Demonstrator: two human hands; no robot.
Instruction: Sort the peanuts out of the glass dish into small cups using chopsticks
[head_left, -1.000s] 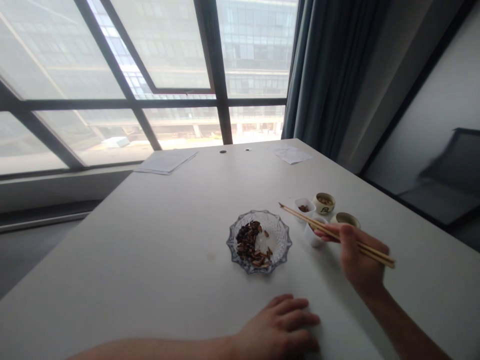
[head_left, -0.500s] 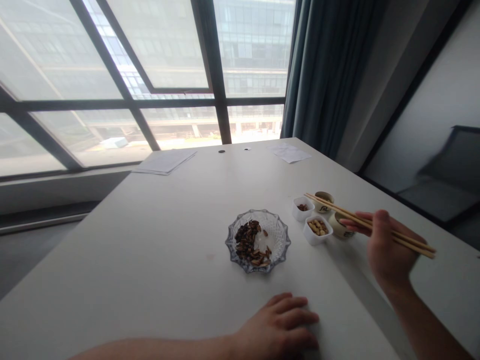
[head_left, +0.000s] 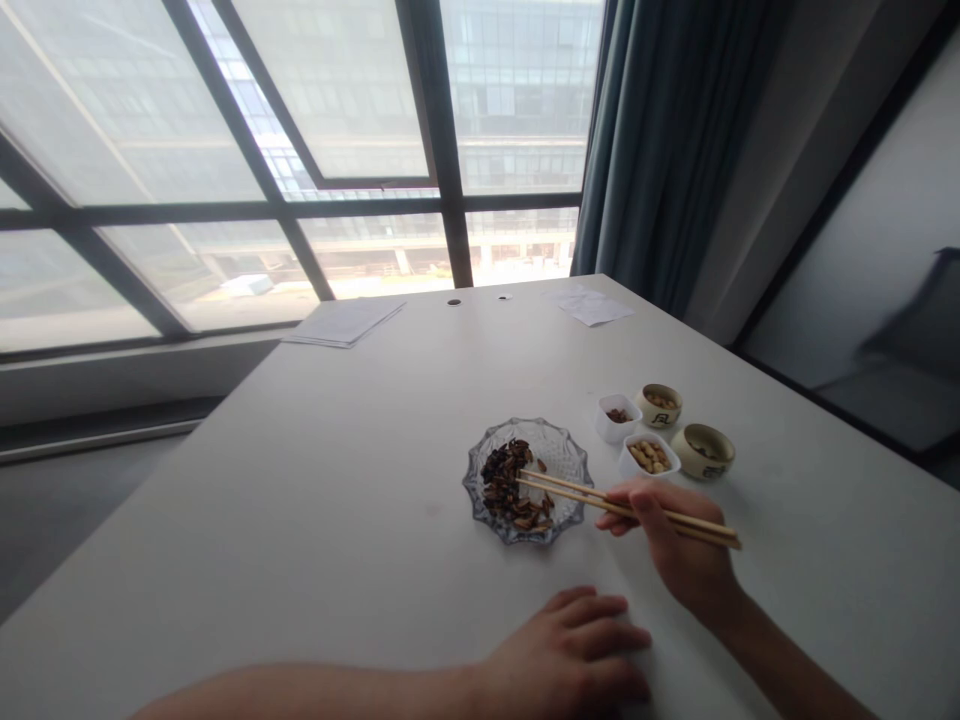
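Note:
A pair of wooden chopsticks (head_left: 600,497) is gripped in my right hand (head_left: 675,545), which hovers beside the glass bowl. Their tips are over the dark brown seeds (head_left: 510,485) heaped mostly on the left side of the scalloped glass bowl (head_left: 574,460). Whether the tips touch a seed I cannot tell. My left hand (head_left: 574,645) lies flat on the table near its front edge, fingers spread, holding nothing. Just beyond my right hand stands a white square cup (head_left: 628,470) of peanuts, with another white cup (head_left: 613,428) of small dark pieces behind it.
Two cream-coloured round cups (head_left: 703,455) with dark characters stand right of the white ones, with some pieces inside. Papers (head_left: 345,325) lie at the far left of the white table (head_left: 337,480), and crumpled sheets (head_left: 592,305) at the far right. Windows and a curtain (head_left: 652,140) are behind.
My right hand has moved left with the chopsticks, from over the small cups to the glass bowl. My left hand stays in place; the view has shifted slightly.

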